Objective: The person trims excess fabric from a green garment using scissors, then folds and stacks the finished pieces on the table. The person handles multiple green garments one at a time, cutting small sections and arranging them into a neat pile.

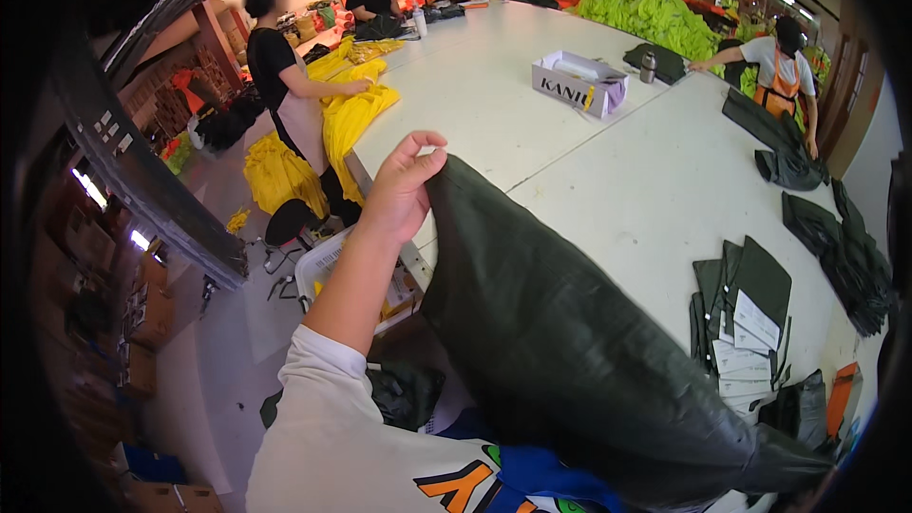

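Left hand [404, 185]: raised, grip closed, pinching the top edge of the dark green garment [560, 342].
Garment: hung over the near edge of the white tabletop [608, 180].
Right hand: apparently hidden; grip undeterminable.
Folded stack [746, 318]: near right edge.

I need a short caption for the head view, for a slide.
Left hand lifts dark green fabric by its corner over a white table.

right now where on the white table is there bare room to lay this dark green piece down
Bare table lies between the dark green fabric and the open cardboard box. It is crowded to the right by the stack of folded pieces.
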The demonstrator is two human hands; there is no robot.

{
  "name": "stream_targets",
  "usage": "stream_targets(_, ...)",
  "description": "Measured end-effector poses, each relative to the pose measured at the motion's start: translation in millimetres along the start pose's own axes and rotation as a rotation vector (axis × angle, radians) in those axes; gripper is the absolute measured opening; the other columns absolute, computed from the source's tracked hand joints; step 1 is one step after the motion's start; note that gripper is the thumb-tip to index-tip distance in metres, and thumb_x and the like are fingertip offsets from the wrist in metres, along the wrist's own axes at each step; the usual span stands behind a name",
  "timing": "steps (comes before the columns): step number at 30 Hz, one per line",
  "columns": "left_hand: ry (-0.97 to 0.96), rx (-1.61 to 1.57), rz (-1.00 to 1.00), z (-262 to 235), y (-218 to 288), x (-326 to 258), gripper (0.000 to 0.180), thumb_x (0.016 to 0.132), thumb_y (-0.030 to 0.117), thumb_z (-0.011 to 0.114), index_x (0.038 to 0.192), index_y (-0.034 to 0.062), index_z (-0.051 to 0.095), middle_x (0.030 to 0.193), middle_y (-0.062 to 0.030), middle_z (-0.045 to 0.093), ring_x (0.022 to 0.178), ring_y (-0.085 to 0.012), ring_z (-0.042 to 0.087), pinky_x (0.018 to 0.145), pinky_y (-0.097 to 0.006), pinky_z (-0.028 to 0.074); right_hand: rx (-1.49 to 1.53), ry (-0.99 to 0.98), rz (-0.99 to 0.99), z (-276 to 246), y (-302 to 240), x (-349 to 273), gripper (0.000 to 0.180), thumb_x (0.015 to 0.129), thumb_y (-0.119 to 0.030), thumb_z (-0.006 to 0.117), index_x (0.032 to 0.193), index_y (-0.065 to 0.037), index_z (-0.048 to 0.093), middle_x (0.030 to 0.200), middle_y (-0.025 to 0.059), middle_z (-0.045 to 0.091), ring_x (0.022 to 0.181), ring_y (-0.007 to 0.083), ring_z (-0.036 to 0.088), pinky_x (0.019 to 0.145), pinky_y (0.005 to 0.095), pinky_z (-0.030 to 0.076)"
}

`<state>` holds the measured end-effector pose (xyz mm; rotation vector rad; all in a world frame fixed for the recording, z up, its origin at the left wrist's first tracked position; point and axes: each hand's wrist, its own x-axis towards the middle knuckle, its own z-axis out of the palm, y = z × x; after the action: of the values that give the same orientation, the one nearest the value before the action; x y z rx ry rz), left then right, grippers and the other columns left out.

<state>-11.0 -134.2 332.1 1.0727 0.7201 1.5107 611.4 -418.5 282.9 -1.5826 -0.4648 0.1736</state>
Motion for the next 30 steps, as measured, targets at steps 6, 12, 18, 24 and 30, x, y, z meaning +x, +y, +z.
stream_targets(6, -0.246, 0.065, 0.044, 27, 26, 40, 0.018, 0.091, 0.009, 0.059, 0.108, 0.0077, 0.052, 0.086, -0.0033, 0.065, 0.077, -0.0117, 0.063, 0.072, -0.025, 0.05, -0.151, -0.196, 0.091, 58, 23, -52, 0.041, 0.086, -0.019, 0.068, 0.119, 0.003, 0.057, 0.109, 0.0195, 0.061, 0.091, 0.0256, 0.058, 0.079, 0.0389, 0.048)
stream_targets(12, -0.389, 0.072, -0.014, 75, 22, 79, 0.015, 0.09, 0.015, 0.062, 0.102, 0.0105, 0.054, 0.083, 0.0005, 0.063, 0.074, -0.0081, 0.061, 0.066, -0.023, 0.049, -0.224, -0.273, 0.139, 90, 34, -71, 0.041, 0.086, -0.019, 0.067, 0.119, 0.002, 0.056, 0.109, 0.0186, 0.06, 0.091, 0.025, 0.057, 0.079, 0.0381, 0.047)
stream_targets(18, -0.59, 0.72, -0.406, 117, -108, 180, 0.019, 0.081, 0.028, 0.071, 0.087, 0.013, 0.061, 0.076, -0.0005, 0.059, 0.063, -0.0136, 0.054, 0.057, -0.032, 0.045, -0.266, -0.296, 0.144, 101, 36, -75, 0.04, 0.086, -0.018, 0.066, 0.12, 0.002, 0.056, 0.109, 0.0176, 0.06, 0.091, 0.0243, 0.057, 0.08, 0.0372, 0.047)
stream_targets(24, 0.048, 0.312, 0.556, 262, 81, 260, 0.03, 0.084, 0.022, 0.066, 0.104, 0.0019, 0.056, 0.1, -0.0149, 0.061, 0.086, -0.0242, 0.062, 0.073, -0.036, 0.053, -0.296, -0.323, 0.148, 107, 36, -80, 0.04, 0.087, -0.017, 0.066, 0.12, 0.002, 0.055, 0.109, 0.0167, 0.06, 0.091, 0.0236, 0.057, 0.08, 0.0363, 0.047)
stream_targets(30, -0.35, -0.075, 1.042, 219, 203, 232, 0.023, 0.093, 0.021, 0.057, 0.106, 0.0052, 0.048, 0.104, -0.0087, 0.052, 0.097, -0.0218, 0.056, 0.079, -0.034, 0.053, -0.277, -0.42, 0.16, 125, 43, -82, 0.039, 0.087, -0.016, 0.065, 0.12, 0.001, 0.055, 0.108, 0.0157, 0.06, 0.091, 0.0229, 0.057, 0.08, 0.0355, 0.047)
